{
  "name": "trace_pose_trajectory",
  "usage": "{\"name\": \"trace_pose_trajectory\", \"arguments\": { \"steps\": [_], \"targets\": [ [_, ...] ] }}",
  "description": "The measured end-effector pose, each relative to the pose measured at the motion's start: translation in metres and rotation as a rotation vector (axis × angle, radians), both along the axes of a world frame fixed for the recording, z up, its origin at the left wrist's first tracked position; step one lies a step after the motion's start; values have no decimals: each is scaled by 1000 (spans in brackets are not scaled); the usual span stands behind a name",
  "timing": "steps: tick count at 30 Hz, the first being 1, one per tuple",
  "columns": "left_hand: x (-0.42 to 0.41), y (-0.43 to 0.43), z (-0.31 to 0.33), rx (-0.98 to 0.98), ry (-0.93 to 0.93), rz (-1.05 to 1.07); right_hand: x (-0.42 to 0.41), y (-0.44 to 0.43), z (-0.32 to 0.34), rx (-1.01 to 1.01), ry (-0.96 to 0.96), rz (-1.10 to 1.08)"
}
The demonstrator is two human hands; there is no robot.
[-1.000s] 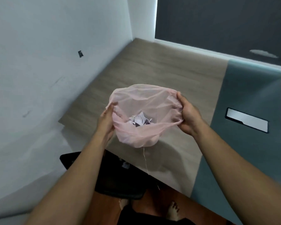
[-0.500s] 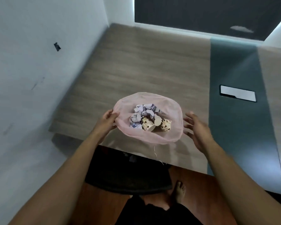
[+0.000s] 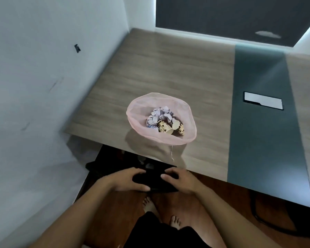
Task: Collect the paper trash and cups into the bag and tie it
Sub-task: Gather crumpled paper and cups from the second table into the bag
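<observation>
The pink bag (image 3: 187, 122) stands on the table (image 3: 168, 68), close to the near edge, with its mouth spread wide and untied. The thin film is see-through, and the rim forms an uneven oval. Crumpled paper (image 3: 161, 113) lies at the bottom, towards the far side. Two spotted cups (image 3: 164, 127) lie on their sides just in front of the paper, touching it. A thin string (image 3: 172, 153) hangs from the near rim onto the table.

Neither hand touches the bag; both are below the table edge, well apart from it. The left hand (image 3: 127, 179) grips the top of a black chair (image 3: 156, 183), fingers above and thumb below. The right hand (image 3: 181, 181) has its fingers curled over the same chair edge.

A teal strip (image 3: 258, 140) with a white panel (image 3: 263, 102) runs down the table to the right of the bag. Bare feet (image 3: 149, 204) stand on the wooden floor (image 3: 115, 212)
</observation>
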State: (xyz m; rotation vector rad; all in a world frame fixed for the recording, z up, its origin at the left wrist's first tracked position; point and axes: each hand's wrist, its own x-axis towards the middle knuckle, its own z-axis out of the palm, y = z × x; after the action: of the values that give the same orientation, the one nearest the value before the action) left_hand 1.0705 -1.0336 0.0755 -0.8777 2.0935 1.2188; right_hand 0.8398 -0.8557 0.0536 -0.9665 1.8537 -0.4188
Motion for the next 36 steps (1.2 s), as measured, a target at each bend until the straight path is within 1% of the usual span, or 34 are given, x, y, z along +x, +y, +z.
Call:
{"name": "trace_pose_trajectory", "arguments": {
  "steps": [1, 3, 5, 7, 9, 11, 13, 16, 22, 27, 32, 36],
  "targets": [
    [5, 11, -5, -68, -41, -80, 7, 5, -4, 52, 38, 108],
    [11, 28, -20, -276, -120, -202, 16, 12, -14, 125, 196, 309],
    [8, 43, -36, -486, -170, -215, 24, 19, -24, 116, 359, 436],
    [-1, 56, -45, -627, -179, -149, 28, 21, -32, 62, 472, 469],
    [-4, 65, -51, -716, -142, -94, 29, 22, -35, 31, 519, 458],
    [-1, 71, -55, -789, -129, -103, 33, 23, -31, 45, 555, 443],
    [4, 74, -61, -837, -133, -116, 37, 23, -28, 62, 596, 474],
    [12, 87, -72, -868, -150, -126, 43, 33, -29, 103, 629, 507],
    [46, 145, -76, -899, -145, -109, 64, 73, -35, 106, 624, 586],
    [95, 199, -82, -880, -148, -93, 106, 128, -39, 79, 590, 623],
    [149, 245, -78, -859, -105, -56, 155, 172, -39, 88, 544, 684],
    [186, 273, -73, -785, -130, -52, 187, 201, -38, 102, 490, 727]
  ]
}}
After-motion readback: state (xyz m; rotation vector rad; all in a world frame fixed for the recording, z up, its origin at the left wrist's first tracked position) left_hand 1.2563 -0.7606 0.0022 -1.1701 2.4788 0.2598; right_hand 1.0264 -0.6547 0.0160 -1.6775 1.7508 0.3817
